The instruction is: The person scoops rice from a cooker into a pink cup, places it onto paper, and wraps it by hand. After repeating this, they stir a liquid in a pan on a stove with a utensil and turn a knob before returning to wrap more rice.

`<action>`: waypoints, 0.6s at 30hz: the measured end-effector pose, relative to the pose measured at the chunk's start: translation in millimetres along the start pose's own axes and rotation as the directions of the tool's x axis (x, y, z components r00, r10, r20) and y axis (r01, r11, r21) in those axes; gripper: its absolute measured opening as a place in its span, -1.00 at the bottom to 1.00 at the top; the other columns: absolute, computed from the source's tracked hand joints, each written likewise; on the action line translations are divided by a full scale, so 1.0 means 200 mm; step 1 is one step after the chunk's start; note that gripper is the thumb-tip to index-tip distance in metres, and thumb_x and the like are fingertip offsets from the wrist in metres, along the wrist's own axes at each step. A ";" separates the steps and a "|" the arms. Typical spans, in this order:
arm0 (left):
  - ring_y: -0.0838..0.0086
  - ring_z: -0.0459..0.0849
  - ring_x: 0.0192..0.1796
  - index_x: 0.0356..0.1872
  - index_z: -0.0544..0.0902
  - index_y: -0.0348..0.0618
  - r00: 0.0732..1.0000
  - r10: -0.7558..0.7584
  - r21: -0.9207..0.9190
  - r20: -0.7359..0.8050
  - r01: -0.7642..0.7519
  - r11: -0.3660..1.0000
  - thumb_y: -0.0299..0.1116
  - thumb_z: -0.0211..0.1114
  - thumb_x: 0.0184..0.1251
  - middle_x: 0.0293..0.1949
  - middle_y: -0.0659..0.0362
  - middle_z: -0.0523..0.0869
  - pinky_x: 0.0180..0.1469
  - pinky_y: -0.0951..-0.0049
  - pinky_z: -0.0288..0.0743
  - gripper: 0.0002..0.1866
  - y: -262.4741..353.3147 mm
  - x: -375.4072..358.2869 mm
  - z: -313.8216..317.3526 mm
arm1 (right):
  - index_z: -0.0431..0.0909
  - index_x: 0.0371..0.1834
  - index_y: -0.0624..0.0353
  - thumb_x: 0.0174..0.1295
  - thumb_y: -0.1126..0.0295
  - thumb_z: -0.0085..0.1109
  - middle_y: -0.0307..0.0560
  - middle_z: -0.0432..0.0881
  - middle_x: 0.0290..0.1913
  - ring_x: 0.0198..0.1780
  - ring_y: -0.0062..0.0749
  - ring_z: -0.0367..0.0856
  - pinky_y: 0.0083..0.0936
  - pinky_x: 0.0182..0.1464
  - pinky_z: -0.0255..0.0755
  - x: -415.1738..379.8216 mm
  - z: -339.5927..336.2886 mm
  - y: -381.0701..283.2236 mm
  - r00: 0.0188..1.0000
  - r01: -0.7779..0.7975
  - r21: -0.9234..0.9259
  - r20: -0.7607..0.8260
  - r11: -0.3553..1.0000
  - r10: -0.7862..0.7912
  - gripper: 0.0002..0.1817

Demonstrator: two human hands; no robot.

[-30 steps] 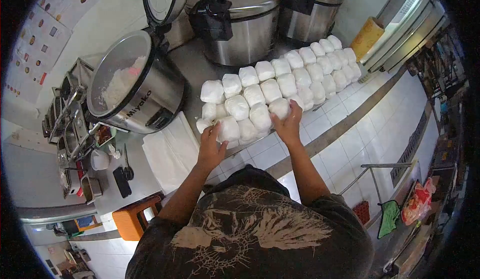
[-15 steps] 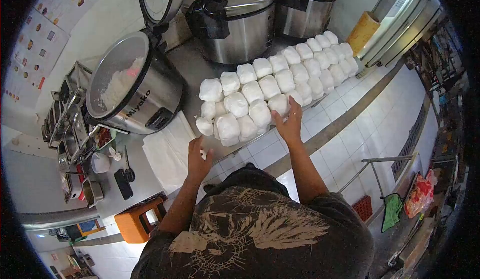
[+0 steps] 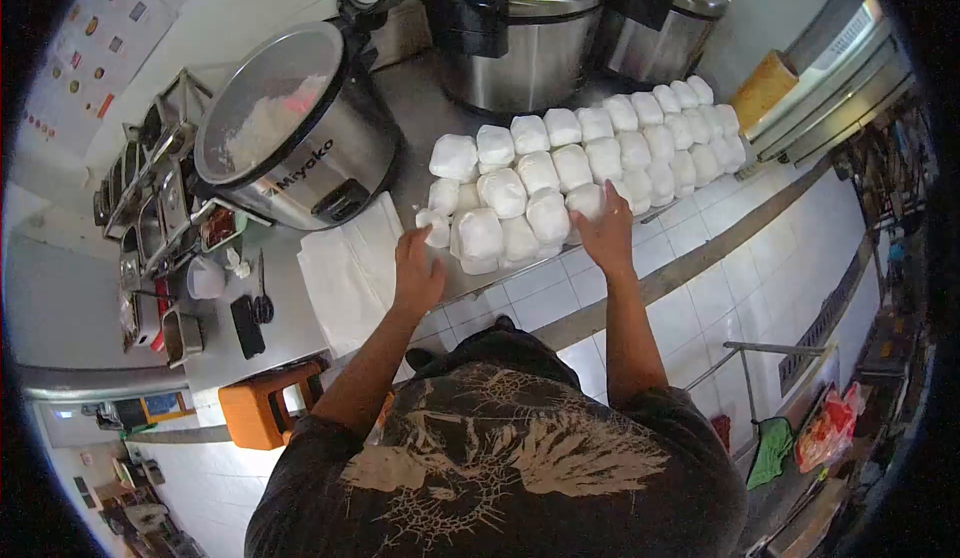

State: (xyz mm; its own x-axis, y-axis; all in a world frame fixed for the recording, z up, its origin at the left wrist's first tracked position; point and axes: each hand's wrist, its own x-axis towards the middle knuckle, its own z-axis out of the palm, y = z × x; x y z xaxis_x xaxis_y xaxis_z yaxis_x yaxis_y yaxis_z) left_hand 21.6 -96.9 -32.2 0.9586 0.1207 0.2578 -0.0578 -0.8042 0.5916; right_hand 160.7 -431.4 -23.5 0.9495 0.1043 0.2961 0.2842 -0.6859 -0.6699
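Rows of white, rounded wrapped packets (image 3: 503, 193) stand stacked along the steel counter's front edge. My left hand (image 3: 419, 270) is at the near left end of the stack, its fingertips against a small, loosely wrapped packet (image 3: 432, 226). Nothing is visibly gripped in it, and its fingers are apart. My right hand (image 3: 607, 233) lies along the front side of the stack, fingers spread, touching or very close to a front-row packet (image 3: 587, 201). A pile of white wrapping sheets (image 3: 348, 273) lies left of my left hand.
An open rice cooker (image 3: 345, 158) holding white rice stands behind the sheets. Two larger cookers (image 3: 520, 63) (image 3: 660, 43) are at the back. Scissors (image 3: 262, 303), a black phone-like object (image 3: 246, 326) and a plastic cup (image 3: 206, 278) lie left. An orange stool (image 3: 255, 408) stands below.
The camera view has shifted, so the counter sits further right in view. My left hand has moved up to the small end packet. My right hand stays beside the front row.
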 end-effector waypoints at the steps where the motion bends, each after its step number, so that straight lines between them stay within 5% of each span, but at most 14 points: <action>1: -0.18 0.41 0.32 0.45 0.33 -0.19 1.000 -0.027 0.071 -0.004 0.027 0.997 -0.50 0.38 0.16 0.35 -0.22 0.37 0.44 -0.01 0.26 -0.24 -0.04 0.03 0.04 | 0.16 0.51 0.40 0.13 0.10 0.46 0.48 0.42 0.28 0.29 0.30 0.38 0.07 0.32 0.30 -0.01 0.00 0.01 1.000 -0.004 0.030 -0.012 1.000 0.005 -0.01; 3: -0.20 0.37 0.38 0.52 0.22 -0.11 0.988 -0.145 0.121 0.048 0.138 0.983 -0.52 0.41 0.11 0.41 -0.24 0.31 0.49 -0.02 0.24 -0.11 -0.08 0.08 0.08 | 0.17 0.52 0.35 0.17 0.11 0.45 0.46 0.42 0.25 0.28 0.26 0.41 0.04 0.31 0.32 -0.02 0.00 0.05 0.999 -0.009 0.034 -0.033 0.999 0.010 -0.04; 7: -0.13 0.34 0.46 0.51 0.22 -0.14 0.999 -0.028 -0.101 0.043 0.032 0.994 -0.48 0.55 -0.01 0.39 -0.21 0.38 0.51 0.04 0.24 -0.01 -0.18 0.19 0.13 | 0.19 0.51 0.34 0.19 0.18 0.46 0.40 0.45 0.21 0.24 0.22 0.45 0.02 0.30 0.34 -0.08 -0.03 0.08 0.999 -0.004 0.076 -0.040 0.997 0.007 -0.09; 12: -0.01 0.51 0.33 0.46 0.28 -0.14 0.988 -0.127 -0.164 0.091 0.141 0.976 -0.46 0.56 -0.03 0.28 -0.14 0.51 0.44 0.10 0.37 -0.06 -0.20 0.26 0.11 | 0.19 0.52 0.29 0.21 0.20 0.45 0.34 0.46 0.20 0.21 0.14 0.48 -0.04 0.24 0.41 -0.15 -0.08 0.12 0.998 -0.037 0.113 -0.045 0.993 0.043 -0.12; 15: 0.12 0.57 0.26 0.44 0.29 -0.16 0.936 -0.300 -0.276 0.183 0.342 0.898 -0.45 0.52 -0.01 0.24 -0.08 0.54 0.37 0.17 0.45 -0.10 -0.21 0.28 0.09 | 0.18 0.57 0.16 0.21 0.16 0.47 0.17 0.44 0.30 0.14 -0.10 0.52 -0.29 -0.02 0.57 -0.19 -0.09 0.16 0.995 -0.096 0.044 -0.034 0.994 0.097 -0.08; 18: 0.23 0.59 0.21 0.43 0.30 -0.17 0.929 -0.338 -0.356 0.150 0.370 0.858 -0.45 0.48 0.01 0.22 -0.04 0.55 0.30 0.25 0.50 -0.14 -0.24 0.28 0.11 | 0.18 0.57 0.13 0.20 0.19 0.48 0.14 0.45 0.30 0.12 -0.12 0.53 -0.31 -0.07 0.57 -0.23 -0.10 0.17 0.996 -0.080 0.085 -0.038 0.993 0.083 -0.09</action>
State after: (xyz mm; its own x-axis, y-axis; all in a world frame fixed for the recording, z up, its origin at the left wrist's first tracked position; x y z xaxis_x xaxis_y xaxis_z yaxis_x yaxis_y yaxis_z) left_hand 83.4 -63.7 -63.5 0.9520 0.2968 -0.0752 0.2057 -0.4383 0.8750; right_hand 124.0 -474.3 -45.6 0.9640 0.0193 0.2652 0.2180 -0.6281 -0.7469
